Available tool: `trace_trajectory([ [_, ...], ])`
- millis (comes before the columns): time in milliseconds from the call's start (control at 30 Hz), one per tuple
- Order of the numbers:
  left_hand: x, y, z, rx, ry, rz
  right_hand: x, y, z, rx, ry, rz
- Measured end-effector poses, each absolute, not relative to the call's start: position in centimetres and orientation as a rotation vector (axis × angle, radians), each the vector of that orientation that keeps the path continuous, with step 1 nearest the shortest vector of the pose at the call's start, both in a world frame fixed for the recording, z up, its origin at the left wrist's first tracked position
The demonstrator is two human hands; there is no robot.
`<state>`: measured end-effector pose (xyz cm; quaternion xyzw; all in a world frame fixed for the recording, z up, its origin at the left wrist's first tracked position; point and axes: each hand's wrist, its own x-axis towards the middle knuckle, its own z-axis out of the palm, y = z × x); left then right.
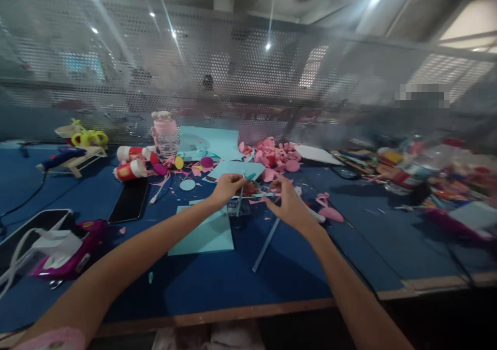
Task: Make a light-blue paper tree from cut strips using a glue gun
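Blue felt covers the table (pixel 272 282). Far left of the hands lie a pink bag (pixel 73 251) and a black phone (pixel 130 200), with red-and-white rolls (pixel 132 170) behind. The left hand (pixel 226 187) pinches the top of a thin green stick (pixel 241 194), fingers closed on it, just above a pale blue sheet (pixel 205 233). Close beside it, the right hand (pixel 289 205) is half curled; what it grips, if anything, cannot be told. A pale rod (pixel 266 246) lies below it, and pink paper scraps (pixel 275 156) lie beyond.
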<state>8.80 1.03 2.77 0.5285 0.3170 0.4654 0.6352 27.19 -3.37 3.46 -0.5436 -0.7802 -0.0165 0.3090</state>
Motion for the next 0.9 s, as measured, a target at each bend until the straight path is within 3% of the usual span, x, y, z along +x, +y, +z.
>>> trace_trajectory([
  [167,10.4,0.8,2.0,1.175,0.736,1.013,30.6,-4.3,1.8,-2.123,-1.977,-0.517],
  [467,7.7,-0.9,2.4,1.253,0.746,0.980,31.3,-2.2,1.2,-2.405,-1.928,-0.482],
  [700,2.5,-2.6,2.4,1.033,0.839,1.067,30.3,-0.9,1.4,-2.259,-1.998,-0.488],
  [900,-0.8,-2.8,0.7,0.880,0.739,1.123,27.1,0.5,3.6,-1.781,-1.892,-0.367],
])
